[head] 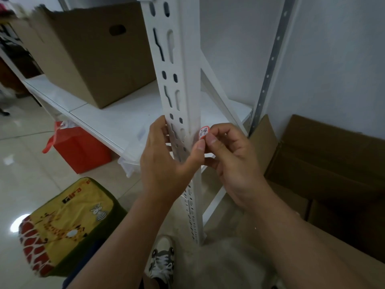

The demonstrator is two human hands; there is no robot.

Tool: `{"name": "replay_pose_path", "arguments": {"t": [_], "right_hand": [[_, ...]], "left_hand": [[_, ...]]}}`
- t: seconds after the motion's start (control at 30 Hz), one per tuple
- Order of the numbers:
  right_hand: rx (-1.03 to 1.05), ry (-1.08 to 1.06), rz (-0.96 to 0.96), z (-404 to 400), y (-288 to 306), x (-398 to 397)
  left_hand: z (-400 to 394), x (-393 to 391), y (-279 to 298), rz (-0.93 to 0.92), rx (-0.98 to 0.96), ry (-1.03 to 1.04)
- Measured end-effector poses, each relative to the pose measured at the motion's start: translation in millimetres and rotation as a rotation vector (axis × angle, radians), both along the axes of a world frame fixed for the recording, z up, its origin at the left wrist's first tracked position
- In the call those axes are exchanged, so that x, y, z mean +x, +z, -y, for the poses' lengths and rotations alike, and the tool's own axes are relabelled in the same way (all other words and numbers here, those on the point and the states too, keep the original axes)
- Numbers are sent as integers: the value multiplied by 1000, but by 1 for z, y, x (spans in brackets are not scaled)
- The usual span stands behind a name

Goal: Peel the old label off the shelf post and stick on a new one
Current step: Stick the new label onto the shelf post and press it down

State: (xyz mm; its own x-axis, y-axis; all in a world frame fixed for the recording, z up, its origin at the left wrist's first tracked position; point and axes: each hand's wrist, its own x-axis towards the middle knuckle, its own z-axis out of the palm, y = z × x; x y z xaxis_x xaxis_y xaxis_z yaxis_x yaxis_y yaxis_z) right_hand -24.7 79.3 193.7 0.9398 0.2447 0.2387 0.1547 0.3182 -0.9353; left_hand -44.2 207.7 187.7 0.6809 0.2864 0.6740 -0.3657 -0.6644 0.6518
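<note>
Pinching the label (203, 132) marked 24 w/ right hand (231, 161) fingertips, just right of the shelf post (187, 97); left hand (166, 163) wraps the post, thumb touching the label's lower edge; post upright, label beside its right face.

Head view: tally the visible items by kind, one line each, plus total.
Hands: 2, left hand, right hand
Labels: 1, label marked 24, pinched at the shelf post
Shelf posts: 1
Cardboard boxes: 2, box on the shelf, open box on the floor
Red bags: 1, red bag
Giraffe-print bags: 1, yellow bag
Shoes: 1, shoe
Total: 9
</note>
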Motion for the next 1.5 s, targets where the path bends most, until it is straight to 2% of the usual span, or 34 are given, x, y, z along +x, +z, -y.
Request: {"name": "replay_pose_path", "arguments": {"t": [1.17, 1.5], "right_hand": [[-17, -55, 28, -7, 1, -2], [-40, -67, 16, -8, 1, -1]], "left_hand": [[-2, 6, -3, 78, -28, 30], [-5, 5, -3, 75, 0, -39]]}}
